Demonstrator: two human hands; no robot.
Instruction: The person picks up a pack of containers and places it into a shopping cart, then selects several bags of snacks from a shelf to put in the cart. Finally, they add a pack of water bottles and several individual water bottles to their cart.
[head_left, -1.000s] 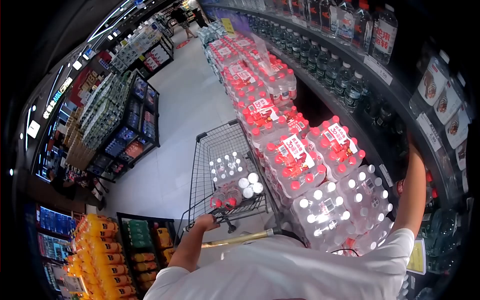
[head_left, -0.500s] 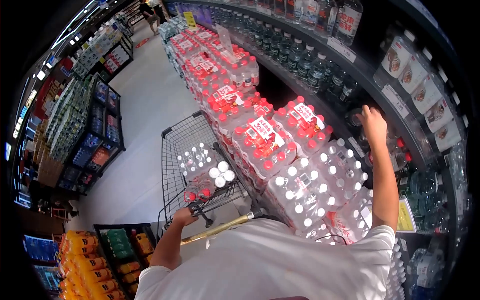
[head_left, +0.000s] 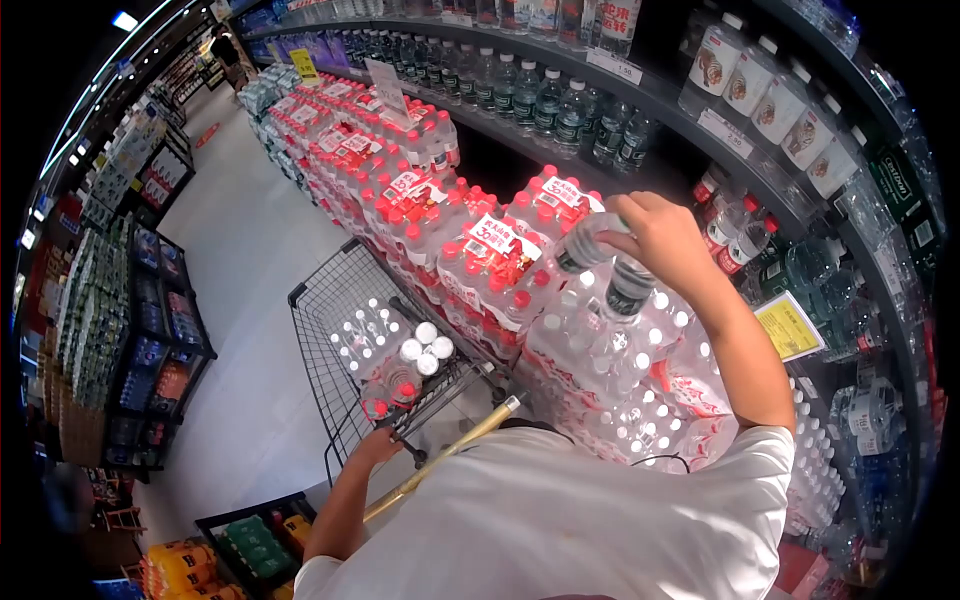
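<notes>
Two clear bottles with dark green labels, a left one (head_left: pixel 580 247) and a right one (head_left: pixel 630 286), hang from my right hand (head_left: pixel 655 235), whose fingers close round their upper ends. Beneath them are packs of white-capped bottles (head_left: pixel 590 345). My left hand (head_left: pixel 374 447) is closed at the handle end of a wire shopping cart (head_left: pixel 318 345); its fingertips are partly hidden. Inside the cart lie a white-capped bottle pack (head_left: pixel 368 335), several white-topped containers (head_left: pixel 426 348) and two red-capped bottles (head_left: pixel 390 392).
Stacked red-capped water packs (head_left: pixel 410 205) line the aisle beside the cart. Shelves of bottles (head_left: pixel 500 85) run along the right. A yellow price sign (head_left: pixel 790 327) sticks out near my right arm. Display racks (head_left: pixel 160 330) stand at left; a person (head_left: pixel 226 55) is far down the aisle.
My right hand has come away from the shelf with two bottles and is now above the packs. The view has turned toward the right, and my left hand remains at the cart.
</notes>
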